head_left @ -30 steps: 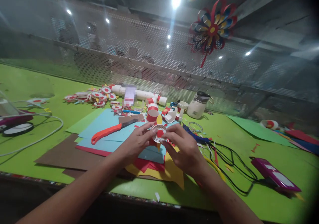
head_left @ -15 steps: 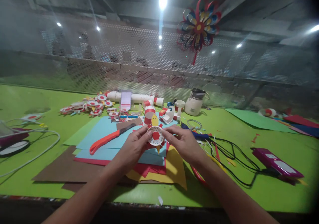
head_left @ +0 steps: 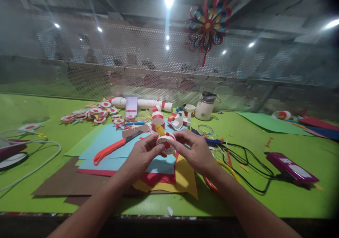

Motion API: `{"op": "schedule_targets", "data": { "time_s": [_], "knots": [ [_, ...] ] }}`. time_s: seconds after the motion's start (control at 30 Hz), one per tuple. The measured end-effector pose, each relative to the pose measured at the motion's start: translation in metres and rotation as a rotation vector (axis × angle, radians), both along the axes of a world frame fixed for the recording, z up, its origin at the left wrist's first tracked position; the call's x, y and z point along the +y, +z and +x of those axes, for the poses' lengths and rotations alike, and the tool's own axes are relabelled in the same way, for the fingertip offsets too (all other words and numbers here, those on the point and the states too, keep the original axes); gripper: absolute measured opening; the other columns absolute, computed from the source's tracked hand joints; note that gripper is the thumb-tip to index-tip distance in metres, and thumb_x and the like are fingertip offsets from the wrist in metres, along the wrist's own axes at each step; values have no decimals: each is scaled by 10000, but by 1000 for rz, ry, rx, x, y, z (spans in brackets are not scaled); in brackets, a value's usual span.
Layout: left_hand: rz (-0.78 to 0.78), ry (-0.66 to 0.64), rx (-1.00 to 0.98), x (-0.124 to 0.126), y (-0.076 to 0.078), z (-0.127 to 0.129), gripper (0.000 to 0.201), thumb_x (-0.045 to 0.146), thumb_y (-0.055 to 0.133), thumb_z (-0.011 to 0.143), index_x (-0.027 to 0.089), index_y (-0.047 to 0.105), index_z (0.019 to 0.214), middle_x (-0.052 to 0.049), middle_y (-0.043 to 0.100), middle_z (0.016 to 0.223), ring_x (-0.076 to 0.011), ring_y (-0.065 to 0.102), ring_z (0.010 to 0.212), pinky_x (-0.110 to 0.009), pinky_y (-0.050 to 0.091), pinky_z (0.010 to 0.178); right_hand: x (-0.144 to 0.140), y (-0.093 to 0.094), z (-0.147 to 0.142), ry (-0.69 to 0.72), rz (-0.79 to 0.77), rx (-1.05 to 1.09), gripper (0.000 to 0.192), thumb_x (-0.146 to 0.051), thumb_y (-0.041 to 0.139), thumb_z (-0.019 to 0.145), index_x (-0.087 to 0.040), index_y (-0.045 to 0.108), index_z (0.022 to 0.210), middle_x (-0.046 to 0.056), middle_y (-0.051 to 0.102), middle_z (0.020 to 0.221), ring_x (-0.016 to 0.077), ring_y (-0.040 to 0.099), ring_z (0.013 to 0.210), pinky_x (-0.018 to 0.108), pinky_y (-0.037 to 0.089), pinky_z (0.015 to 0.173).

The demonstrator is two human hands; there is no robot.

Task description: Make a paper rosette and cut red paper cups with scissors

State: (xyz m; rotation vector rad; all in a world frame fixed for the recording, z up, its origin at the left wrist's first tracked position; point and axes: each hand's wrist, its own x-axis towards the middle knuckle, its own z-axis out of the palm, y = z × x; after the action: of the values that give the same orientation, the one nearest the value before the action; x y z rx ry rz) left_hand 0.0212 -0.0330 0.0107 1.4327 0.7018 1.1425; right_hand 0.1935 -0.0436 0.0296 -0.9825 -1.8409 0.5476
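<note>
My left hand (head_left: 145, 151) and my right hand (head_left: 195, 149) hold a small paper turtle (head_left: 169, 144) between them, over the stacked coloured sheets. It has a round white dotted shell with a red patch in the middle, a yellow head with eye dots and red feet. The left thumb presses on the shell's face; the right fingers pinch its right rim. The turtle is tilted, and the fingers cover part of its edge. A cutting tool with an orange handle (head_left: 109, 151) lies on the light-blue paper (head_left: 97, 142), left of my left hand.
Several finished round paper pieces (head_left: 95, 112) are heaped at the back left. Red-and-white paper cups (head_left: 158, 119), a white tube (head_left: 148, 104) and a flask (head_left: 205, 107) stand or lie behind. On the right are black cords (head_left: 246, 153) and a purple box (head_left: 291, 169).
The paper turtle has been turned and tilted in my hands, its head now leaning left. My left thumb has slid lower onto the shell. The view has shifted slightly.
</note>
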Motion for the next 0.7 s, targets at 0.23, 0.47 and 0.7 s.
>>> {"op": "schedule_targets", "data": {
  "time_s": [0.23,0.47,0.7],
  "knots": [
    [-55,36,-147,1,-4,2,183,273,704,718,140,603,792,-11,648,741,-138,609,678,-275,510,662,-1,1,3,89,54,49,338,-296,639,813,-154,604,1117,77,644,958,170,605,831,347,508,772],
    [-32,34,-223,3,-9,1,177,257,698,731,164,604,847,3,668,774,-136,635,701,-263,510,693,-4,1,2,112,83,106,294,-252,628,823,-201,603,1111,69,655,1020,179,613,884,371,507,818],
    [38,52,-180,1,-4,2,211,254,708,712,159,635,886,-12,663,760,-155,622,726,-276,502,694,-4,6,4,86,201,20,251,-201,612,832,-205,633,1082,44,665,958,150,598,812,324,498,753]
  ]
}}
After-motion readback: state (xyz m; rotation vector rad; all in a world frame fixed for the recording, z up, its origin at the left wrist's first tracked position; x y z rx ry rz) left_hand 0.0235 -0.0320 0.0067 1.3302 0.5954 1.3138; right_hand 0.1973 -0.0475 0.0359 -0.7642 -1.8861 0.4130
